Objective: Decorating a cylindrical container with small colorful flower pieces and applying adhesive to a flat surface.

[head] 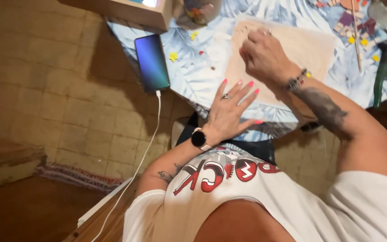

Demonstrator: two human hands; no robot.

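A pale wooden board (301, 49) lies on a table covered with a blue and white leaf-patterned cloth (193, 74). My left hand (231, 110), with pink nails, a ring and a black wristwatch, rests flat with fingers spread on the near left corner of the board. My right hand (263, 56), wearing a beaded bracelet, hovers over the board with fingers curled together; whether anything small is pinched in them is not visible.
A smartphone (152, 62) with a white charging cable (144, 157) lies at the table's left edge. Small coloured mosaic pieces (357, 27) and a thin stick (357, 36) lie at the far right. A wooden box (126, 11) and a jar (198, 11) stand behind. Tiled floor lies to the left.
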